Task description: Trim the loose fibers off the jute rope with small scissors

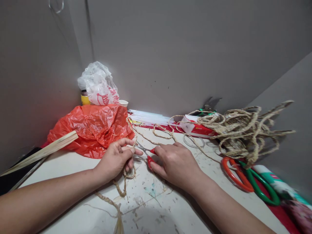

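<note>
In the middle of the table my left hand (pixel 120 156) pinches a thin braided straw cord (pixel 125 185). One stretch of the cord hangs below the fingers and ends in loose flat strands near the front edge; another runs up past the fingertips. My right hand (pixel 172 162) grips small red-handled scissors (pixel 150 161), with fingers on the handles. The metal blades point left and lie partly apart, close to the cord at my left fingertips. Whether they touch the cord I cannot tell.
A crumpled red plastic bag (pixel 92 125) lies left, with a white bag (pixel 99 84) behind. A heap of braided cord (pixel 246 130) sits right, beside larger orange-and-green-handled shears (pixel 260 185). Clear sticks (pixel 151 117) line the back wall. Straw scraps litter the tabletop (pixel 195 208).
</note>
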The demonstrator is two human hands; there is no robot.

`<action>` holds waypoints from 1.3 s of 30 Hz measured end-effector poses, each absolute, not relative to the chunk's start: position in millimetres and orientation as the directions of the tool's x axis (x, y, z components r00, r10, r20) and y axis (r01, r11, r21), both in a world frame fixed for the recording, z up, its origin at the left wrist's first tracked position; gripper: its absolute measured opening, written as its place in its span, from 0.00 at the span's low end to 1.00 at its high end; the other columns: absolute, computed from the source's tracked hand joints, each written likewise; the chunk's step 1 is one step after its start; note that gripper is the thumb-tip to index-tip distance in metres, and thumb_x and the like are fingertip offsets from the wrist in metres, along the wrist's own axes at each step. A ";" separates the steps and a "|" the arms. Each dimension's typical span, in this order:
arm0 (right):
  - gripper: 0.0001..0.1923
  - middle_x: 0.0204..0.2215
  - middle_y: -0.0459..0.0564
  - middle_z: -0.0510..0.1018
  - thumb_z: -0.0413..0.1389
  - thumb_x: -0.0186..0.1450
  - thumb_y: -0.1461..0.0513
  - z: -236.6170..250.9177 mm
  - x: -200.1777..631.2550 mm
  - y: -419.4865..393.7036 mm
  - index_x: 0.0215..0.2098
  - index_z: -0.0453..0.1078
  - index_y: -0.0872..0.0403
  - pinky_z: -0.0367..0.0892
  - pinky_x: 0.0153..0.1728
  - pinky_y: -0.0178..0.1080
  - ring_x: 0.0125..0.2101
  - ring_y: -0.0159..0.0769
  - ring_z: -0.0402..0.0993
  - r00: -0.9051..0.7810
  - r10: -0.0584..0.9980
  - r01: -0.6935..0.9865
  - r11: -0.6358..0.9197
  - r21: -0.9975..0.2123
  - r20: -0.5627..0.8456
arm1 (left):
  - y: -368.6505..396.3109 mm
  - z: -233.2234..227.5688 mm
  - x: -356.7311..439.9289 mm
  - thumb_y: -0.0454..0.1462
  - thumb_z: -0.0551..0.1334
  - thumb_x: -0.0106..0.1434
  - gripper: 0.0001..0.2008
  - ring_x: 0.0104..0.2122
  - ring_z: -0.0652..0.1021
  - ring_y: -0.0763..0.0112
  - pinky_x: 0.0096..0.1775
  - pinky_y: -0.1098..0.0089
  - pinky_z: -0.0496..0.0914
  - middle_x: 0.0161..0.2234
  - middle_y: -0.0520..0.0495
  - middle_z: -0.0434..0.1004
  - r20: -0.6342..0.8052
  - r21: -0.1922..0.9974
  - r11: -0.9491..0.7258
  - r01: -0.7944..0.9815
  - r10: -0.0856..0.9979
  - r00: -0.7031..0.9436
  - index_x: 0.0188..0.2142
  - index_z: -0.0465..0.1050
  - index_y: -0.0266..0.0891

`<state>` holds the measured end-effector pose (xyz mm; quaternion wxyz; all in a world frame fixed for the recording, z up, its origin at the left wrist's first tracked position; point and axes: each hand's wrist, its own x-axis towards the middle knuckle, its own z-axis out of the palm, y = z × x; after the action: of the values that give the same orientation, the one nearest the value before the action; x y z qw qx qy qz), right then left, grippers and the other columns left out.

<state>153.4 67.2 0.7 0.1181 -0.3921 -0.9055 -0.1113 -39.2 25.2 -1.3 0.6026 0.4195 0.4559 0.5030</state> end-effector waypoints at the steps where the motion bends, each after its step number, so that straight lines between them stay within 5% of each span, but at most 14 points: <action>1: 0.12 0.23 0.49 0.76 0.53 0.59 0.54 0.5 153.3 67.2 0.28 0.69 0.55 0.52 0.33 0.40 0.26 0.36 0.69 -0.664 0.684 0.737 0.666 0.113 0.302 | 25.1 -1.6 -39.3 0.36 0.60 0.57 0.09 0.14 0.66 0.82 0.18 0.77 0.60 0.31 0.46 0.79 -0.127 0.968 0.140 -0.209 0.989 0.073 0.36 0.61 0.38; 39: 0.12 0.16 0.44 0.70 0.51 0.59 0.56 -4.8 153.7 70.5 0.22 0.67 0.54 0.46 0.24 0.34 0.19 0.29 0.60 -0.608 0.748 0.760 0.645 -0.075 0.267 | 26.5 -2.6 -40.1 0.37 0.63 0.55 0.15 0.15 0.67 0.82 0.18 0.78 0.60 0.34 0.44 0.79 -0.140 0.974 0.137 -0.180 0.990 -0.006 0.42 0.66 0.36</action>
<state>153.7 70.5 -4.8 0.1381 -0.4206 -0.8964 -0.0227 -40.1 26.5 -2.6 0.5718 0.4124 0.4913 0.5115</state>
